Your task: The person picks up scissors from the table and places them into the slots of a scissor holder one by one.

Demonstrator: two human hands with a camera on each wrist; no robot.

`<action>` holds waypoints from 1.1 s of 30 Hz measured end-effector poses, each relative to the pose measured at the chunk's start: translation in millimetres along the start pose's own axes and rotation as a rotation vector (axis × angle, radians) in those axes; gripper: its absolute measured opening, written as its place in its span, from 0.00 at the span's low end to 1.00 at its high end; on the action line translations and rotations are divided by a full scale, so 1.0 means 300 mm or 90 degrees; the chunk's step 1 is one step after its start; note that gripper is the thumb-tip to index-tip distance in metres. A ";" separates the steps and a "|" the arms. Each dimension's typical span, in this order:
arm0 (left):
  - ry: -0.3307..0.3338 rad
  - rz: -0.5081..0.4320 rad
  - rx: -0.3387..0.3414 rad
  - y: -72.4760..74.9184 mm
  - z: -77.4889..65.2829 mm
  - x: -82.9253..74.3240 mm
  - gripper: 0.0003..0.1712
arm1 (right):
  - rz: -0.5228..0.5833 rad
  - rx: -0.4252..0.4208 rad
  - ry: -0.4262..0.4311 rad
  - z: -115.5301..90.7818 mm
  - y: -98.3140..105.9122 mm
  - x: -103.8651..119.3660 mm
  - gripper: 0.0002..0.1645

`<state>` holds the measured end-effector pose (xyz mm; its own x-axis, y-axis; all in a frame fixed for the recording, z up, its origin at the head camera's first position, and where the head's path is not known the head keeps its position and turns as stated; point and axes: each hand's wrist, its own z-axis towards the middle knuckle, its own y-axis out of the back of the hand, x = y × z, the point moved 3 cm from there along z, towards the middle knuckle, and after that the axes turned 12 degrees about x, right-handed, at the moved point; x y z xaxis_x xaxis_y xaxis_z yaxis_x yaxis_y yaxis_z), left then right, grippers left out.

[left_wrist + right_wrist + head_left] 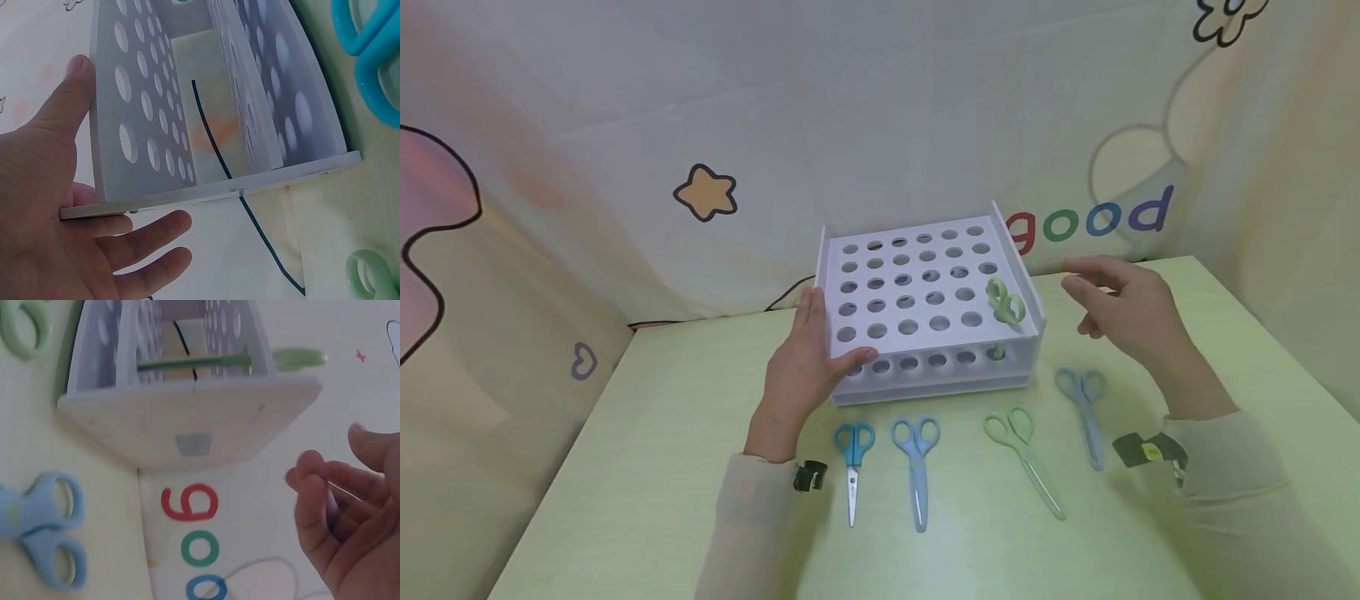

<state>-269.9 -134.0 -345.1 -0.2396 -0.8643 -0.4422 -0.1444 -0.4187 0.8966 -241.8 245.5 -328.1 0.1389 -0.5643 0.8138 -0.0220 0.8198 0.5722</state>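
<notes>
A white rack with rows of round holes stands on the table. My left hand holds its left side, the thumb on the top board and the other fingers outside the side panel. A pair of green scissors stands in a right-hand hole of the rack, handles up, its lower part passing through the tier below. My right hand hovers right of the rack, fingers loosely bent and holding nothing, apart from the scissors. In the right wrist view the green scissors' shaft crosses between the boards.
In front of the rack lie teal scissors, blue scissors, green scissors and another blue pair. A green handle shows in the left wrist view. A patterned cloth hangs behind the table.
</notes>
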 end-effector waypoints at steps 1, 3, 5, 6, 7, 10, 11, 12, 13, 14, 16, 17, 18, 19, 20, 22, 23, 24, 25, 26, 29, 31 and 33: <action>-0.001 -0.001 0.001 -0.002 0.001 0.000 0.69 | -0.004 0.016 -0.007 -0.001 0.008 -0.015 0.30; -0.002 -0.006 0.004 -0.006 0.004 -0.001 0.69 | -0.008 0.044 -0.021 -0.006 0.023 -0.049 0.33; -0.002 -0.008 0.008 -0.011 0.006 -0.003 0.69 | -0.009 0.066 -0.030 -0.015 0.036 -0.081 0.35; -0.002 -0.008 0.009 -0.014 0.006 -0.003 0.69 | -0.011 0.075 -0.032 -0.021 0.041 -0.096 0.35; -0.001 -0.008 0.010 -0.017 0.007 -0.004 0.69 | -0.019 0.085 -0.036 -0.029 0.045 -0.109 0.35; -0.001 -0.004 0.010 -0.021 0.009 -0.007 0.69 | -0.051 0.129 -0.051 -0.049 0.051 -0.152 0.36; -0.002 -0.003 0.009 -0.021 0.009 -0.008 0.69 | -0.062 0.145 -0.058 -0.056 0.052 -0.167 0.36; -0.003 -0.003 0.008 -0.020 0.010 -0.008 0.69 | -0.068 0.162 -0.065 -0.061 0.053 -0.183 0.36; -0.005 -0.002 0.008 -0.019 0.011 -0.009 0.69 | -0.074 0.180 -0.072 -0.067 0.054 -0.200 0.36; -0.006 -0.002 0.008 -0.018 0.010 -0.009 0.69 | -0.076 0.198 -0.075 -0.070 0.055 -0.219 0.36; -0.009 -0.003 0.008 -0.016 0.010 -0.009 0.69 | -0.079 0.227 -0.074 -0.075 0.055 -0.253 0.35; -0.010 -0.004 0.008 -0.015 0.009 -0.007 0.69 | -0.078 0.239 -0.071 -0.076 0.054 -0.270 0.34; -0.010 -0.004 0.008 -0.014 0.009 -0.005 0.69 | -0.077 0.248 -0.066 -0.076 0.052 -0.286 0.33; -0.010 -0.004 0.007 -0.013 0.008 -0.003 0.69 | -0.076 0.256 -0.060 -0.075 0.050 -0.299 0.33; -0.010 -0.006 0.007 -0.012 0.007 0.000 0.69 | -0.075 0.263 -0.057 -0.073 0.046 -0.312 0.32; -0.011 -0.008 0.005 -0.010 0.005 0.005 0.69 | -0.085 0.279 -0.062 -0.070 0.037 -0.332 0.32; -0.011 -0.010 0.005 -0.009 0.004 0.006 0.69 | -0.087 0.291 -0.066 -0.069 0.032 -0.340 0.33; -0.011 -0.011 0.005 -0.008 0.003 0.008 0.69 | -0.088 0.304 -0.072 -0.068 0.026 -0.347 0.33; -0.012 -0.014 0.004 -0.007 0.003 0.008 0.69 | -0.093 0.318 -0.079 -0.066 0.020 -0.353 0.33; -0.014 -0.014 0.004 -0.007 0.002 0.009 0.69 | -0.096 0.330 -0.085 -0.066 0.015 -0.359 0.34; -0.016 -0.015 0.003 -0.003 0.001 0.008 0.69 | -0.090 0.361 -0.088 -0.069 0.007 -0.368 0.34; -0.017 -0.015 0.004 -0.001 0.002 0.007 0.69 | -0.078 0.377 -0.084 -0.072 0.003 -0.371 0.34; -0.015 -0.017 0.005 -0.001 0.004 0.008 0.69 | -0.061 0.397 -0.076 -0.076 -0.002 -0.369 0.35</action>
<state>-271.5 -135.5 -346.3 -0.2575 -0.8461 -0.4667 -0.1590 -0.4392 0.8842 -234.6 309.7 -420.7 0.0584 -0.6693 0.7407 -0.5916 0.5744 0.5657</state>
